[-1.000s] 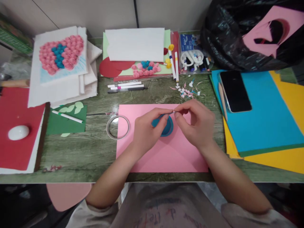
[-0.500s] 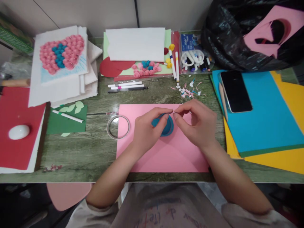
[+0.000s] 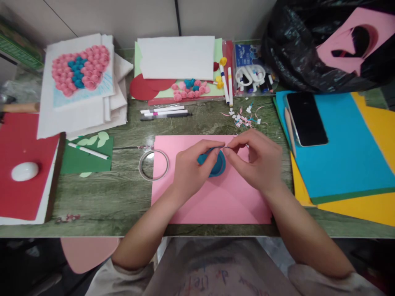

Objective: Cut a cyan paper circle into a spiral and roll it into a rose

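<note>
A curled blue paper spiral [image 3: 219, 165] hangs beneath my fingertips, over a pink sheet [image 3: 212, 205]. My left hand [image 3: 193, 166] pinches its upper end between thumb and forefinger. Close by on the right, the thumb and forefinger of my right hand [image 3: 257, 162] are pressed together at the same end of the strip. The fingertips of both hands nearly meet, and they hide most of the small part being gripped. A roll of tape [image 3: 139, 165] lies flat, partly over the pink sheet's left edge.
Paper scraps [image 3: 242, 118] lie beyond my hands, with pens [image 3: 166, 112] to their left. Rolled paper roses [image 3: 189, 89] sit farther back. A phone [image 3: 307, 119] rests on blue paper [image 3: 348, 160] at right. A black bag [image 3: 296, 61] stands behind it.
My right fingertips have shifted very slightly left, toward my left fingertips. The blue paper spiral and everything else on the table look unchanged.
</note>
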A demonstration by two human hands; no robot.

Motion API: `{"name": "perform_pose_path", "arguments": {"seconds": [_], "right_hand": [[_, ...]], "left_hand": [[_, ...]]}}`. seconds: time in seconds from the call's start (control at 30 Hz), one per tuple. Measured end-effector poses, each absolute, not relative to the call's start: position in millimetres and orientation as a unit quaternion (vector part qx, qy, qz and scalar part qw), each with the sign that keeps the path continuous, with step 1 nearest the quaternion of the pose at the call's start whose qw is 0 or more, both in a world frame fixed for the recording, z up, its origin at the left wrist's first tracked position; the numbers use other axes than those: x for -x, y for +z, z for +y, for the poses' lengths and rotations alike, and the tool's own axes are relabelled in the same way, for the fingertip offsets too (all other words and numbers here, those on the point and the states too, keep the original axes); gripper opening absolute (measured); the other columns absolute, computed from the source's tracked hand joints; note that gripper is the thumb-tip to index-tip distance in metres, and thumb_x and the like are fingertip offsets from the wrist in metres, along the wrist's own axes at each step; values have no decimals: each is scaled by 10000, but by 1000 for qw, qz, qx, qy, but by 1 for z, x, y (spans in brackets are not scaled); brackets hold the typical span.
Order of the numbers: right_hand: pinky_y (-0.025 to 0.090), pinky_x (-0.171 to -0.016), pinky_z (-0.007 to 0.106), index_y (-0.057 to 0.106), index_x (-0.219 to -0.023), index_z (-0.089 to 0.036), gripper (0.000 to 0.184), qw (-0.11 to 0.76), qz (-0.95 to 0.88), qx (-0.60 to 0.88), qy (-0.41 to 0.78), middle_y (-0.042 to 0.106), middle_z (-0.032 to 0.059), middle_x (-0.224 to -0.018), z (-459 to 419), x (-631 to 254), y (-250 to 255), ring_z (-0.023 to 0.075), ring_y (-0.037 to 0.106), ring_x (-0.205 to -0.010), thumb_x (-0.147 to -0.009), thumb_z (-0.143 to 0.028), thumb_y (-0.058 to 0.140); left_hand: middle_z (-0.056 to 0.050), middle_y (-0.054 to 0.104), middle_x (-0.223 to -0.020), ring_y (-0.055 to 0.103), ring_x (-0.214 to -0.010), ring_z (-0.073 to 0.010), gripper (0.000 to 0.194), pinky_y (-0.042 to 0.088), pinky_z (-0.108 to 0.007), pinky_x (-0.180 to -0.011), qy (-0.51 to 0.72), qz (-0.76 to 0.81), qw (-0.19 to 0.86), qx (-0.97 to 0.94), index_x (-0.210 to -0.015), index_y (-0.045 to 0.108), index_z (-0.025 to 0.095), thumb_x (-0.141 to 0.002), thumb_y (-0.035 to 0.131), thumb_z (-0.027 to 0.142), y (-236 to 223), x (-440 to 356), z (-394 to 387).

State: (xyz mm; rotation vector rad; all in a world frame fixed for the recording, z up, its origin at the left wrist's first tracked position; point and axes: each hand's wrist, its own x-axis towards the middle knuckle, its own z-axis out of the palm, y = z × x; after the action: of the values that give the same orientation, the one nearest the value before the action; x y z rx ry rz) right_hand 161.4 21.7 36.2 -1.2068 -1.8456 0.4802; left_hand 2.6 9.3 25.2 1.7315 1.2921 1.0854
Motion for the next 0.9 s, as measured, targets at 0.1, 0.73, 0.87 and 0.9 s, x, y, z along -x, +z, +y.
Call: {"name": "perform_pose_path", "arguments": {"seconds": [0.1, 0.73, 0.87, 0.9], "right_hand": [[444, -593, 282, 575, -721, -216, 93, 423, -741, 485, 193, 599, -21, -649, 22, -162, 36, 123, 550, -594, -755, -141, 618], [459, -595, 285, 638, -770, -226, 63, 395, -750, 472, 243, 634, -14, -700, 28, -170, 37, 126, 572, -622, -757, -176, 674], [478, -612, 290, 693, -828, -251, 100, 408, -736, 476, 255, 671, -9, -746, 28, -168, 34, 135, 602, -675, -762, -178, 681], [480, -610, 291, 702, -825, -255, 101, 414, -732, 480, 252, 675, -7, -748, 28, -168, 34, 138, 607, -683, -761, -179, 683]], "left_hand": [[-4, 723, -943, 660, -844, -114, 169, 515, -232, -774, 418, 502, 354, -669, -976, 669, 214, -863, 546, 186, 25, -2, 9], [-10, 731, -924, 669, -841, -129, 156, 518, -247, -783, 422, 468, 405, -662, -921, 683, 209, -822, 581, 144, 23, 2, 13], [-10, 732, -877, 667, -799, -133, 141, 520, -252, -751, 421, 479, 409, -653, -904, 687, 204, -815, 590, 158, 24, 2, 14], [-12, 733, -874, 666, -796, -134, 140, 521, -252, -748, 420, 483, 409, -650, -904, 689, 202, -812, 592, 158, 24, 2, 15]]}}
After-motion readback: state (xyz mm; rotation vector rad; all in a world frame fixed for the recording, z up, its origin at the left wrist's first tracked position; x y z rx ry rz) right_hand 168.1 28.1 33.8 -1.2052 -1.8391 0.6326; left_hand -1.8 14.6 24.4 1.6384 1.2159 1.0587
